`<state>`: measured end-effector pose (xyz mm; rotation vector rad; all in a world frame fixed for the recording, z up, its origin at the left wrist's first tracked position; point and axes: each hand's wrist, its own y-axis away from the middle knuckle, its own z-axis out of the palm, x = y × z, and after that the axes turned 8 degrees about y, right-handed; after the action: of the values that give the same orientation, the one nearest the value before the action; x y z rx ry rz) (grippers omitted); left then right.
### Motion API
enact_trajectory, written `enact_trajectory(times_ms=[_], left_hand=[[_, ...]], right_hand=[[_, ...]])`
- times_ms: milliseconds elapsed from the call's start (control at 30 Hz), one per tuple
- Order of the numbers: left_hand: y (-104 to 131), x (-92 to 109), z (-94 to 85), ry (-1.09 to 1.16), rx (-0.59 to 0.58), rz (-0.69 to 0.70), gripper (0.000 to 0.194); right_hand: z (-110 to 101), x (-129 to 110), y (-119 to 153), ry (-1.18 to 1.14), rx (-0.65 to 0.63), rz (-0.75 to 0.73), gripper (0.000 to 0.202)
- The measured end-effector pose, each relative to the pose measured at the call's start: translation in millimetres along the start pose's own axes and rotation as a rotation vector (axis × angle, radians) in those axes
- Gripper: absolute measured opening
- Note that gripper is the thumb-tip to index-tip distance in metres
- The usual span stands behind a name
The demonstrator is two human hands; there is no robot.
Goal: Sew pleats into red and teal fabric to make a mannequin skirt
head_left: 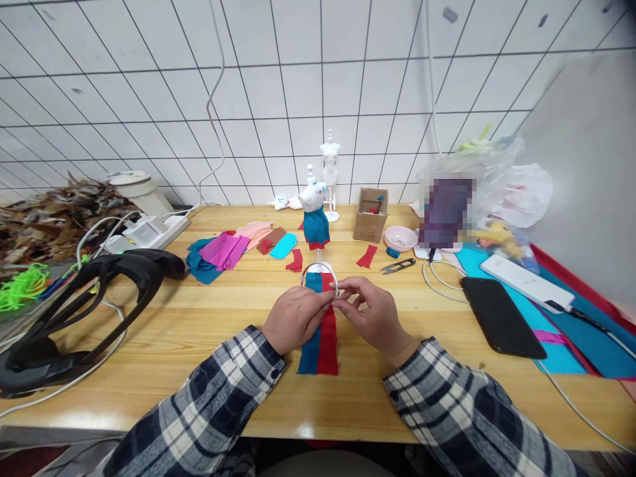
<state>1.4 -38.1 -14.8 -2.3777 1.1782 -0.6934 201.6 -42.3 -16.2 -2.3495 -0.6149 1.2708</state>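
White tiled wall behind a wooden desk (pixel 209 331) strewn with fabric scraps.

Near the front edge, at the middle, the left hand (pixel 295 318) and right hand (pixel 375 315) pinch a small white ring (pixel 320 268) over a teal-and-red fabric strip (pixel 320 341) lying flat. Behind stand a dressed mini mannequin (pixel 314 215) and snips (pixel 397 266); a black phone (pixel 499 317) lies toward the right edge.

Two dress forms (pixel 322 189) stand at 12 o'clock. One phone (pixel 499 316), one snips (pixel 397 266) and one headset (pixel 79 311) lie flat.
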Motion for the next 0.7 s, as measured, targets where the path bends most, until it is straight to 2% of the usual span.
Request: enact_trajectory(times_ms=[267,500,600,700], left_hand=[[-2.1,1.1,-0.5,-0.016,0.022,0.024,0.024],[-3.2,2.1,-2.7,0.035,0.012,0.034,0.025],[-2.2,4.9,-5.5,0.15,0.028,-0.013,0.024],[1.7,7.5,-5.0,0.316,0.127,-0.136,0.024]], right_hand=[[-0.1,-2.6,0.5,0.027,0.0,-0.027,0.01],[0.4,-2.0,1.6,-0.017,-0.001,0.019,0.025],[-2.4,-0.7,0.4,0.019,-0.024,-0.046,0.032],[-6.2,0.5,-2.3,0.149,-0.046,-0.155,0.022]])
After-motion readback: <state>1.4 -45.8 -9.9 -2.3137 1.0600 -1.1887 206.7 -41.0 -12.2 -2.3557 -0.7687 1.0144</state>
